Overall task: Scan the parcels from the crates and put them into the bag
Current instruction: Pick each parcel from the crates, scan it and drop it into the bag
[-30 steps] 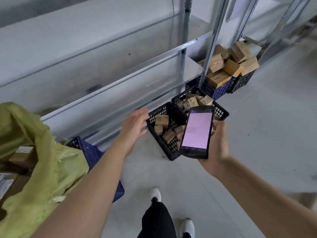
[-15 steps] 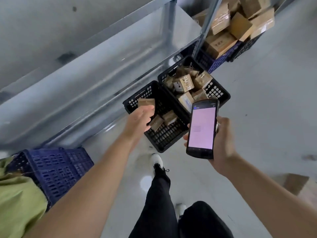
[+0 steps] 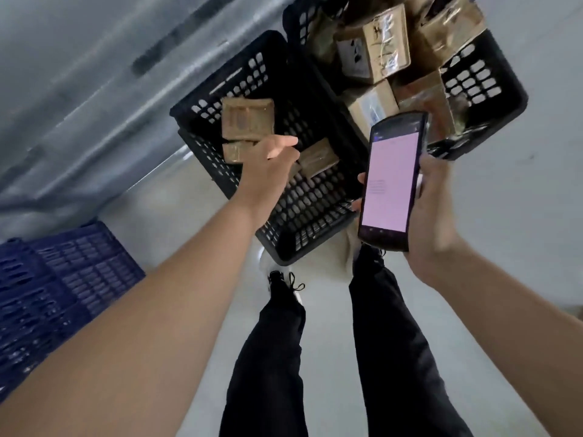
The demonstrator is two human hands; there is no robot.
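Note:
My left hand (image 3: 269, 167) reaches down into the near black crate (image 3: 315, 216), thumb out, its fingers hidden below the palm. It hovers between a small brown parcel (image 3: 236, 152) and another flat parcel (image 3: 318, 157); I see no grip on either. A larger brown parcel (image 3: 247, 119) lies at the crate's far end. My right hand (image 3: 433, 209) holds a black handheld scanner (image 3: 391, 181) with a pink screen above the crate's right edge. A second black crate (image 3: 485, 77) behind it is piled with several taped parcels (image 3: 373, 52). The bag is out of view.
A grey metal shelf (image 3: 94, 74) runs along the left behind the crates. A blue crate (image 3: 47, 294) stands on the floor at the left. My legs (image 3: 274, 342) and shoes are just in front of the near black crate, on pale grey floor.
I have stepped closer and bent over the crates. My left hand has moved further down into the near crate. The green bag has left the view. The scanner stays in my right hand.

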